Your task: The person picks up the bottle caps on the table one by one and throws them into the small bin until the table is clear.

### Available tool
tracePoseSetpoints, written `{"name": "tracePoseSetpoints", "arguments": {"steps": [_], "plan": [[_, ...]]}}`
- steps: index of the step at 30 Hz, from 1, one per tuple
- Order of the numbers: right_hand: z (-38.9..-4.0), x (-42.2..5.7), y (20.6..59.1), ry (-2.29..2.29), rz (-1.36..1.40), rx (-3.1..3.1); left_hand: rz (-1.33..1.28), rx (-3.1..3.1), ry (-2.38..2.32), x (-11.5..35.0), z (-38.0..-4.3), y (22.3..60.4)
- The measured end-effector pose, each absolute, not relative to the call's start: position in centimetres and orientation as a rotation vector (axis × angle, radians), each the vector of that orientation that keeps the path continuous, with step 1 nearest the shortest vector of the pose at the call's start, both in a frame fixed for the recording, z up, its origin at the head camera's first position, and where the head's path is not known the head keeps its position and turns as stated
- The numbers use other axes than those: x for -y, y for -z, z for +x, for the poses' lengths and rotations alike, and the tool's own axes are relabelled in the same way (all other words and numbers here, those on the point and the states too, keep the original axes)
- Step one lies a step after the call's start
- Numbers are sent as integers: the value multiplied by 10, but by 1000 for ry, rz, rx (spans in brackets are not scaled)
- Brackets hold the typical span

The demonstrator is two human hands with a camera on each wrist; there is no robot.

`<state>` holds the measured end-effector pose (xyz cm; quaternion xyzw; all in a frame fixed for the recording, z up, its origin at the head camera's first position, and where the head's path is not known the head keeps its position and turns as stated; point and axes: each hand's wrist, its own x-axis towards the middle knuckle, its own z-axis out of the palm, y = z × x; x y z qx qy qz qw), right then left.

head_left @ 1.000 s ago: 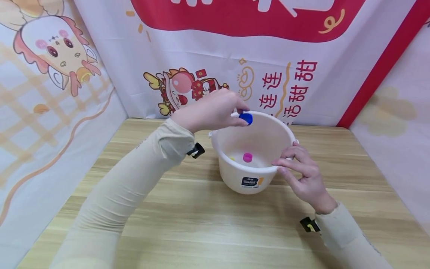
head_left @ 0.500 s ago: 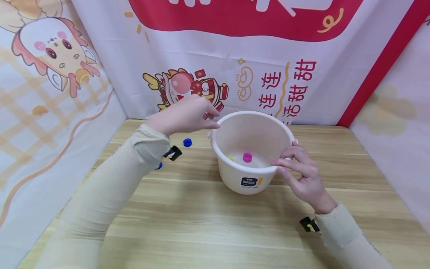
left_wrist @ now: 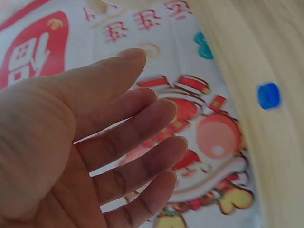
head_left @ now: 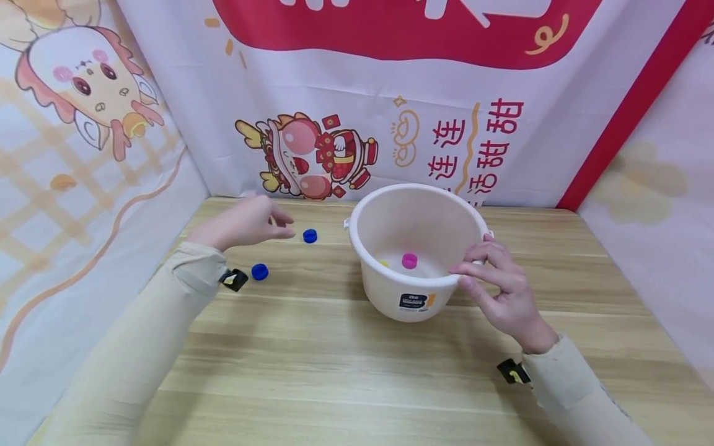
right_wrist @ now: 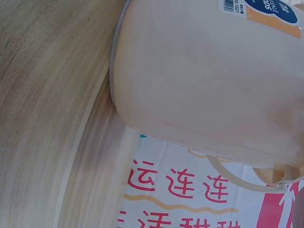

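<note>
My left hand [head_left: 245,222] hovers over the left back of the table, holding nothing, its fingers loosely bent. In the left wrist view the palm [left_wrist: 38,156] is bare. Close to this hand lie two blue bottle caps, one [head_left: 310,235] just right of the fingertips and another [head_left: 260,271] nearer the front. With its fingers over the rim and thumb outside, my right hand [head_left: 504,294] grips a white plastic bucket [head_left: 409,298]. Inside the bucket sit a pink cap [head_left: 409,261] and a partly hidden yellow piece [head_left: 384,263]. The right wrist view shows the bucket's side wall [right_wrist: 204,85].
A wooden table [head_left: 334,378] carries everything. Printed cloth [head_left: 268,74] stands upright behind the table, with more cloth [head_left: 72,204] along the left side. The bucket's thin handle [right_wrist: 242,182] hangs at its side.
One second ago my left hand pinched a blue cap over the bucket. It has since let go and swung left, uncovering two blue caps on the table. My right hand stays on the rim.
</note>
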<state>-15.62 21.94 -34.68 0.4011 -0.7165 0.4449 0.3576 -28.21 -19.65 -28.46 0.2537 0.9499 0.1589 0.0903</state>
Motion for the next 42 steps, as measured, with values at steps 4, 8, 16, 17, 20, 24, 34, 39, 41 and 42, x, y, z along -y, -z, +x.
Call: {"name": "tracePoseSetpoints", "arguments": {"steps": [4, 8, 16, 17, 20, 24, 34, 39, 41, 42], "plan": [[-157, -219, 348, -1154, 1039, 1846, 693, -2817, -480, 222, -282, 308], [-158, -219, 348, -1158, 1040, 1845, 635, -2828, -434, 243, -283, 333], [-157, -218, 348, -1152, 1030, 1859, 530, -2797, -441, 268, -283, 370], [-157, -218, 348, -1152, 1029, 1861, 533, -2801, -444, 270, -284, 374], [-157, -218, 348, -1153, 1024, 1861, 540, -2815, -460, 273, -284, 382], [-156, -218, 348, -1152, 1014, 1872, 561, -2824, -467, 275, -284, 389], [-156, -216, 348, -1138, 1007, 1877, 709, -2835, -465, 276, -288, 400], [-158, -216, 349, -1136, 1015, 1861, 718, -2852, -461, 275, -288, 401], [-158, -216, 349, -1141, 1016, 1860, 720, -2856, -454, 274, -288, 402], [-158, -216, 349, -1144, 1017, 1860, 717, -2858, -448, 274, -288, 402]]}}
